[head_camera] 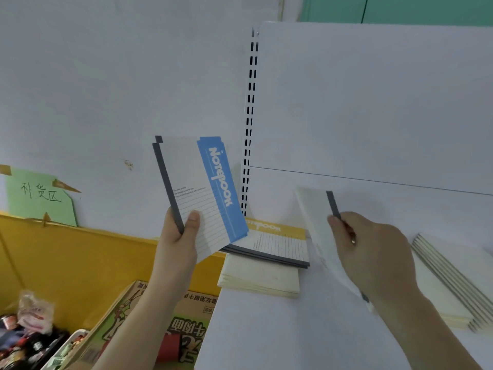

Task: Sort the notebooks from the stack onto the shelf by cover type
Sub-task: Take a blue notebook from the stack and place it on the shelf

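Holding up two or so blue notebooks [202, 193] in the left hand [178, 236], thumb across the lined cover and fingers [193, 218] wrapped round the dark spine, the person has them upright above the shelf's [293, 329] left end. Long axis runs near vertical, top leaning a touch left, the blue title band on the right edge. Over on the right, the right hand [373, 252] pinches a white-backed notebook [317, 225] by its grey spine, cover turned away, long axis slanting from upper left down toward the wrist, raised off the shelf.

Below the blue ones lies a yellow notebook pile [277, 244] resting on a cream stack [260, 280], and at far right a fanned cream pile [448, 276] sits flat on the shelf.

Risks, as I judge them: the left grip is low and one-sided, so the tall sheaf could fan open or slip. The right one's cover faces away, so it could land on the wrong pile. The overhanging yellow pile could slide if nudged
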`<action>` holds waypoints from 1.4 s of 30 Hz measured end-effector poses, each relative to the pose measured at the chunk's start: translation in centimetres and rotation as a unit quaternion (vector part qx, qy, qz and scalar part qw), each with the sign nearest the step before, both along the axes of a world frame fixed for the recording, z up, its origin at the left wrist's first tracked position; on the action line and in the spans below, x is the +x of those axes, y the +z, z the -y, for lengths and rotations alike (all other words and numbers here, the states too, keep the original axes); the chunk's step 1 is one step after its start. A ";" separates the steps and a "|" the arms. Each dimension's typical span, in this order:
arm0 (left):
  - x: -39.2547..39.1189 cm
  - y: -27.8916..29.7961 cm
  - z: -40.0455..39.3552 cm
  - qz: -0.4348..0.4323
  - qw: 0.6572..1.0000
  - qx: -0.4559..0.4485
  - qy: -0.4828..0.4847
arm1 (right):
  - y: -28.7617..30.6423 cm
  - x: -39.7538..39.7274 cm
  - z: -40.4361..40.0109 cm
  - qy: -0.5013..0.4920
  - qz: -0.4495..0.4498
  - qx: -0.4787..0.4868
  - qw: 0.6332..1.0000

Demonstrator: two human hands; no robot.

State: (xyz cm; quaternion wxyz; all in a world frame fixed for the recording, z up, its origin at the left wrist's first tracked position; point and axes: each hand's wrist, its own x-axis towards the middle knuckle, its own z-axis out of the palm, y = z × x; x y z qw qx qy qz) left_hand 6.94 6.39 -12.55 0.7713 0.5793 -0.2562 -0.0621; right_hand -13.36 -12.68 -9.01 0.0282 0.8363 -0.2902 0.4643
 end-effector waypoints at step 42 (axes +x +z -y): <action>-8.6 -3.1 3.0 0.138 0.972 0.150 -0.114 | -6.2 -1.9 -4.6 0.294 0.156 0.460 0.823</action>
